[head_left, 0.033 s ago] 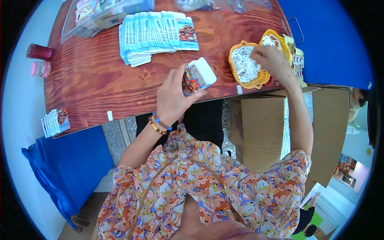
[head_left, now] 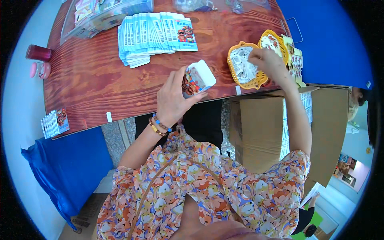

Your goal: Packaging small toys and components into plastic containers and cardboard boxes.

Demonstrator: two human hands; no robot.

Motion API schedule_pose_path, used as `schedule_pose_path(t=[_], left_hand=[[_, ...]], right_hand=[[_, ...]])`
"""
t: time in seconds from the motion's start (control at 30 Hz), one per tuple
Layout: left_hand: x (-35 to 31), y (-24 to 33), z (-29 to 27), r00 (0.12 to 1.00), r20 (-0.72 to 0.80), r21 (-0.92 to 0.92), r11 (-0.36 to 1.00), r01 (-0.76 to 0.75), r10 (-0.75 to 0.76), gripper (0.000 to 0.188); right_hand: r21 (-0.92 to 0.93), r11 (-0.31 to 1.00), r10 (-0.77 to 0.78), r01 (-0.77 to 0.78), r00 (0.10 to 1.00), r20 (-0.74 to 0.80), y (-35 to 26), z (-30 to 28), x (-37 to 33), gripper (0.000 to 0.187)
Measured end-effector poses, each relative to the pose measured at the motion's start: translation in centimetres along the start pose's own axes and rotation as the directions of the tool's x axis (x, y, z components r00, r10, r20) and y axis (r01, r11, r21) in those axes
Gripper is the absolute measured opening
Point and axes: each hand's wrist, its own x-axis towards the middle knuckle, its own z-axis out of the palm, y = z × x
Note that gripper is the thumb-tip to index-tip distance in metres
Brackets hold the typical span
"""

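My left hand point(head_left: 174, 96) grips a small printed cardboard box point(head_left: 194, 83) near the table's front edge. The box is tilted, and its white end flap point(head_left: 205, 73) stands up, facing away from me. Over on the right, my right hand point(head_left: 270, 64) hovers above the gap between two yellow plastic baskets. Its fingers are curled together; anything pinched in them is too small to make out. The nearer basket point(head_left: 252, 84) holds many small white packets point(head_left: 243, 66). Behind it, partly covered by my hand, the second basket point(head_left: 285, 46) holds small white and red pieces point(head_left: 271, 41).
Flat blue-and-white cartons point(head_left: 144, 36) lie fanned out at the back. A clear plastic bin point(head_left: 120, 20) stands at back left. More small cartons point(head_left: 55, 122) sit at the left front corner. A red jar point(head_left: 39, 52) is at far left. Sticker sheets point(head_left: 296, 62) lie beside the baskets; a large cardboard box point(head_left: 262, 128) stands below.
My right hand has shifted very slightly down and to the left over the nearer basket. My left hand and the box have hardly moved.
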Motion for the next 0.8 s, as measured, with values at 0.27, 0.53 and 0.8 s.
schedule_pose_path(t=[0.27,0.53,0.8], left_hand=[[-0.6,0.5,0.7,1.0,0.017,0.009,1.0,-0.016,0.015,0.084],[-0.5,0.5,1.0,0.999,0.031,-0.032,0.999,-0.031,0.032,0.086],[1.1,1.3,1.8,0.995,0.053,0.183,0.978,-0.097,0.089,0.089]], right_hand=[[0.153,0.969,0.185,-0.196,0.979,0.084,1.2,4.3,-0.3,0.023],[0.559,0.803,0.179,-0.204,0.979,0.1,1.8,2.5,-1.9,0.018],[0.686,0.727,-0.039,0.002,0.999,0.038,-1.5,0.3,-3.6,0.015]])
